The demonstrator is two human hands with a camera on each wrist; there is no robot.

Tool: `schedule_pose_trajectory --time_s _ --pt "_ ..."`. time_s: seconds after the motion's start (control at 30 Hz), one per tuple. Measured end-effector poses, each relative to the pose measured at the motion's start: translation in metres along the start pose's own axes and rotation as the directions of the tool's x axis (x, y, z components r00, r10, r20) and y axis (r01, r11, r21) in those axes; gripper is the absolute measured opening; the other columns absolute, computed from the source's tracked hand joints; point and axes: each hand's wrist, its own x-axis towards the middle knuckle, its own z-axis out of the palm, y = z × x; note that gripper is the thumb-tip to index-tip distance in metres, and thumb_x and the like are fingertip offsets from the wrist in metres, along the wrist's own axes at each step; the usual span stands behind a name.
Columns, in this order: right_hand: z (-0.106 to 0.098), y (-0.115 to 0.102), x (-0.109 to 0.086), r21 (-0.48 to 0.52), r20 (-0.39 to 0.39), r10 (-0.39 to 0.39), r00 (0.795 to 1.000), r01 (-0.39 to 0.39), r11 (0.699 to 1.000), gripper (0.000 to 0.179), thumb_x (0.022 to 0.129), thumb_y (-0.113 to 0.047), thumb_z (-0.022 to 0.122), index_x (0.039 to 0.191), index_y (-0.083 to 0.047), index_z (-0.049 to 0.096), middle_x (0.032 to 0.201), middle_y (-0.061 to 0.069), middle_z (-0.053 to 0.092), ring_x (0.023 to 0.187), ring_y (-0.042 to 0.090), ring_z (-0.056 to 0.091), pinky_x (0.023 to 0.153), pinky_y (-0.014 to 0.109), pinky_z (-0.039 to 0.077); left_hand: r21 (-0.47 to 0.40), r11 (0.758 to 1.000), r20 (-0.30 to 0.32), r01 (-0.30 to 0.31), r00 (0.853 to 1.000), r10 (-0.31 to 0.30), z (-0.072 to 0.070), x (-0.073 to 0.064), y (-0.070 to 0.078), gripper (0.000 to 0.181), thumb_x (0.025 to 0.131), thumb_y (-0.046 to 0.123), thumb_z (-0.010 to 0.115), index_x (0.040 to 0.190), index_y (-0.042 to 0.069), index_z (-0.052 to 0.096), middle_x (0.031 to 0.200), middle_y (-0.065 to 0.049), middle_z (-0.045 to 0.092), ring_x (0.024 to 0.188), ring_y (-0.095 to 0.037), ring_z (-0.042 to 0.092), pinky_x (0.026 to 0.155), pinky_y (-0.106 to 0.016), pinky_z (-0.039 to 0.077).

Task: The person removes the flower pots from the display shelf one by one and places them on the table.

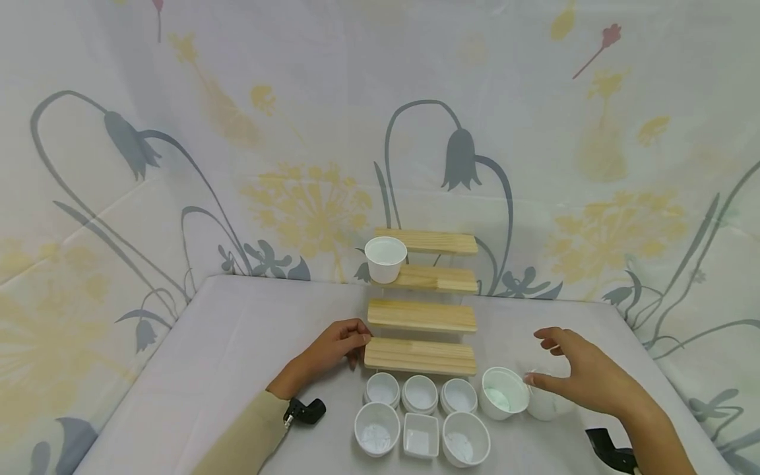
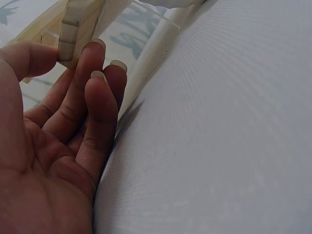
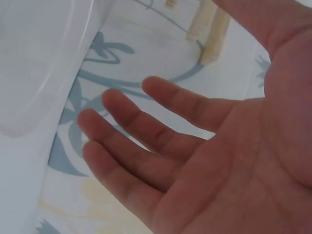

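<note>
A stepped display rack with several pale wooden shelves (image 1: 420, 356) stands at the middle of the table. My left hand (image 1: 334, 346) grips the left end of the lowest shelf; in the left wrist view the thumb and a finger lie on either side of the board's end (image 2: 68, 34). My right hand (image 1: 588, 373) hovers with fingers spread and loosely bent, holding nothing. Partly hidden under its thumb is a whitish cup (image 1: 540, 404). A translucent container (image 3: 39, 63) shows beside the fingers in the right wrist view.
One white cup (image 1: 386, 260) sits high on the rack's left side. Before the rack are small round bowls (image 1: 420, 394), larger cups (image 1: 377, 429) and a square dish (image 1: 421, 435). A deep cup (image 1: 503, 394) stands right of them. Flower-patterned cloth (image 1: 320, 132) hangs behind.
</note>
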Motion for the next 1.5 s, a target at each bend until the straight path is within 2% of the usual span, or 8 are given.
schedule_pose_trajectory --time_s 0.27,0.47,0.73,1.1,1.5 --pt "-0.001 -0.011 0.007 0.026 -0.120 0.000 0.993 0.004 1.000 0.068 0.095 -0.040 0.081 0.141 0.002 0.054 0.134 0.023 0.064 0.117 0.044 0.064 0.095 0.064 0.053 0.004 1.000 -0.010 0.009 1.000 -0.009 0.000 0.002 -0.003 0.023 0.109 0.015 0.055 0.110 -0.005 0.065 0.080 -0.004 0.066 0.068 -0.016 0.060 0.060 -0.028 0.055" --pt "-0.001 -0.022 0.014 0.042 -0.148 0.026 0.989 -0.020 0.999 0.069 0.098 -0.044 0.077 0.144 0.001 0.053 0.137 0.024 0.062 0.120 0.045 0.064 0.098 0.064 0.052 0.002 1.000 -0.012 0.004 1.000 -0.004 0.000 0.001 -0.001 0.023 0.109 0.015 0.055 0.110 -0.006 0.065 0.079 -0.004 0.066 0.069 -0.016 0.061 0.060 -0.028 0.056" --pt "-0.001 -0.036 0.021 0.062 -0.199 -0.011 0.980 0.024 0.998 0.062 0.099 -0.038 0.077 0.141 0.001 0.055 0.132 0.023 0.064 0.117 0.043 0.066 0.098 0.062 0.053 0.005 1.000 -0.017 0.003 1.000 -0.003 0.000 0.002 -0.001 0.023 0.109 0.015 0.055 0.109 -0.005 0.065 0.080 -0.004 0.067 0.069 -0.016 0.061 0.060 -0.028 0.056" --pt "0.008 -0.057 0.035 0.087 -0.227 -0.069 0.972 0.091 0.992 0.057 0.098 -0.030 0.078 0.141 0.000 0.055 0.130 0.021 0.065 0.116 0.041 0.067 0.098 0.060 0.054 0.014 1.000 -0.018 0.014 1.000 -0.014 0.001 0.001 0.001 0.025 0.109 0.016 0.054 0.109 -0.006 0.065 0.081 -0.008 0.067 0.070 -0.018 0.061 0.061 -0.029 0.056" --pt "0.012 -0.078 0.050 0.111 -0.241 -0.117 0.963 0.147 0.983 0.053 0.099 -0.025 0.077 0.140 -0.001 0.054 0.128 0.018 0.065 0.117 0.040 0.067 0.099 0.059 0.054 0.011 1.000 -0.020 0.013 1.000 -0.013 0.000 0.000 0.001 0.023 0.109 0.015 0.054 0.110 -0.005 0.066 0.081 -0.006 0.067 0.071 -0.019 0.061 0.061 -0.030 0.056"
